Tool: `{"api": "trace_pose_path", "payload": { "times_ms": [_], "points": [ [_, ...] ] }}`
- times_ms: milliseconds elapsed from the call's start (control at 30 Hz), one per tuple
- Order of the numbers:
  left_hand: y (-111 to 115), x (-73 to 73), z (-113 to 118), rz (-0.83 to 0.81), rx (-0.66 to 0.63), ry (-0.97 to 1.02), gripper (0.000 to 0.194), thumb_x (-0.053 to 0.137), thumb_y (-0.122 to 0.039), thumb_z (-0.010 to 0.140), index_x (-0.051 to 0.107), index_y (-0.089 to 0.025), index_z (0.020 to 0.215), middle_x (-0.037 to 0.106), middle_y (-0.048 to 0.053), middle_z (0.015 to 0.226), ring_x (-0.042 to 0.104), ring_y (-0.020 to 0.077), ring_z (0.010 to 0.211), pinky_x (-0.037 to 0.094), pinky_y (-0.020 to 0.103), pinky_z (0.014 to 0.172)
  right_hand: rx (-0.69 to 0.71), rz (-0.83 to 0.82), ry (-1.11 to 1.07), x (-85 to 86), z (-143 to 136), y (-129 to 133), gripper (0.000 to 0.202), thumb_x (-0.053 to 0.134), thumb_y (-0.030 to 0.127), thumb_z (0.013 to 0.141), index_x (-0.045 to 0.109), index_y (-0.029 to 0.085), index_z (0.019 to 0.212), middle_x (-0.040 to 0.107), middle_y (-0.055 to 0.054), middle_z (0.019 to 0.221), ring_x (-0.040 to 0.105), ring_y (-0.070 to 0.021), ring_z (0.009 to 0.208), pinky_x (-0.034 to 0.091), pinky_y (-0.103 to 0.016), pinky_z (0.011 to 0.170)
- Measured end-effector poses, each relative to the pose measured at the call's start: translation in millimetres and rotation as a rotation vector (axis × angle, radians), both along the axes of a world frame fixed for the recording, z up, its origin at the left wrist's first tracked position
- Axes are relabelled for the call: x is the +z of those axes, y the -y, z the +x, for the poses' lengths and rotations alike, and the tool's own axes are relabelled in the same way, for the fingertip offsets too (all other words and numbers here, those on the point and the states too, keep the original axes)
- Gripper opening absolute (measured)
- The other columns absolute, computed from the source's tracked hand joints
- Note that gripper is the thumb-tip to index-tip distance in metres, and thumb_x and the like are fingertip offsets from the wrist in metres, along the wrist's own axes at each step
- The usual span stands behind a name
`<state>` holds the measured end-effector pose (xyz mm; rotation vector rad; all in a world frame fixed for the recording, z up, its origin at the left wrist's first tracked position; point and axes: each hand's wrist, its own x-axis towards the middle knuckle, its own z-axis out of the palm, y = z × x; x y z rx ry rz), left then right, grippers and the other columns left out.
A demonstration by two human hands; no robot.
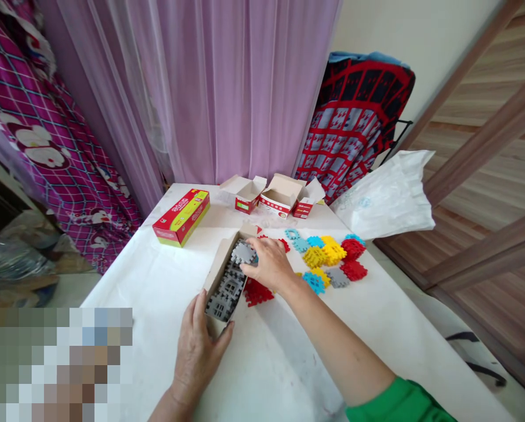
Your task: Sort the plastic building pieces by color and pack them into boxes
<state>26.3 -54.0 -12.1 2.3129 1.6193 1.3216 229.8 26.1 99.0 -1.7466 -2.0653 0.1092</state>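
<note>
A long open cardboard box (218, 271) lies at a slant on the table, filled with grey interlocking plastic building pieces (223, 298). My left hand (196, 346) grips the near end of this box, with fingers along its left side and the thumb at the near right corner. At the far end, my right hand (271, 261) is closed on grey building pieces (244, 252) at the top of the box. Its fingertips are partly hidden, so how many pieces it holds I cannot tell. Red building pieces (257, 292) lie just right of the box, partly under my right wrist.
Piles of yellow (332, 251), blue (314, 282) and red pieces (354, 271) lie to the right on the white table (134, 299). A red-and-yellow carton (183, 217) stands at the left. Open small boxes (282, 196) sit at the back, with a white bag (385, 196) at the right edge.
</note>
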Motion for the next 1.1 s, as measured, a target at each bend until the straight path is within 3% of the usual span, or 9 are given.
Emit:
{"api": "trace_pose_path", "payload": {
  "times_ms": [233, 367, 467, 567, 700, 833, 1100],
  "points": [
    [1, 1.7, 0, -0.021, 0.010, -0.001, 0.084, 0.062, -0.042, 0.085, 0.019, -0.019, 0.153, 0.051, 0.018, 0.134, 0.054, 0.0307, 0.122, 0.053, 0.048, 0.095, 0.051, 0.010, 0.060, -7.1, 0, -1, 0.059, 0.071, 0.041, 0.077, 0.055, 0.020, 0.130, 0.062, -0.012, 0.130, 0.047, -0.0296, 0.126, 0.032, -0.047, 0.103],
    [1, 1.8, -1, -0.018, 0.005, -0.002, 0.085, 0.062, -0.042, 0.085, 0.018, -0.019, 0.154, 0.051, 0.018, 0.135, 0.054, 0.0305, 0.123, 0.053, 0.048, 0.096, 0.002, 0.078, -0.009, -10.7, 30, 7, 0.032, 0.062, 0.030, 0.086, 0.065, 0.023, 0.117, 0.066, -0.007, 0.124, 0.057, -0.0233, 0.116, 0.040, -0.039, 0.098],
    [0, 1.2, -2, -0.018, 0.001, -0.008, 0.085, 0.061, -0.043, 0.085, 0.018, -0.018, 0.154, 0.050, 0.019, 0.136, 0.054, 0.0312, 0.123, 0.052, 0.049, 0.097, -0.181, 0.061, -0.047, -18.9, 78, 19, 0.022, 0.056, 0.024, 0.088, 0.070, 0.023, 0.104, 0.072, -0.004, 0.108, 0.065, -0.0197, 0.101, 0.045, -0.031, 0.089],
    [-2, 0.1, -3, -0.007, -0.012, -0.010, 0.085, 0.060, -0.046, 0.085, 0.019, -0.017, 0.154, 0.050, 0.019, 0.136, 0.053, 0.0319, 0.123, 0.051, 0.050, 0.097, -0.483, -0.026, -0.001, -29.6, 138, 41, 0.022, 0.052, 0.023, 0.088, 0.072, 0.023, 0.098, 0.074, -0.004, 0.101, 0.067, -0.0184, 0.087, 0.047, -0.029, 0.079],
    [-5, -0.3, -3, -0.007, -0.003, -0.004, 0.087, 0.058, -0.054, 0.084, 0.020, -0.017, 0.153, 0.051, 0.019, 0.134, 0.055, 0.0323, 0.121, 0.051, 0.050, 0.097, -0.721, -0.120, 0.143, -45.4, 192, 79, 0.023, 0.052, 0.027, 0.088, 0.072, 0.022, 0.099, 0.074, -0.006, 0.100, 0.067, -0.0213, 0.091, 0.045, -0.029, 0.073],
    [-6, 1.2, -3, -0.050, 0.019, 0.000, 0.089, 0.057, -0.058, 0.083, 0.021, -0.019, 0.153, 0.052, 0.017, 0.132, 0.056, 0.0321, 0.119, 0.053, 0.049, 0.095, -0.758, -0.176, 0.139, -61.2, 197, 95, 0.031, 0.058, 0.037, 0.086, 0.066, 0.023, 0.112, 0.072, -0.007, 0.107, 0.066, -0.0214, 0.096, 0.045, -0.028, 0.076],
    [-5, 4.7, -2, -0.081, 0.040, 0.002, 0.089, 0.055, -0.059, 0.083, 0.016, -0.023, 0.155, 0.052, 0.017, 0.130, 0.056, 0.0352, 0.117, 0.054, 0.054, 0.090, -0.819, -0.266, 0.140, -70.8, 180, 83, 0.049, 0.058, 0.037, 0.086, 0.053, 0.017, 0.130, 0.066, -0.014, 0.118, 0.063, -0.0257, 0.106, 0.045, -0.033, 0.083]
  ]
}}
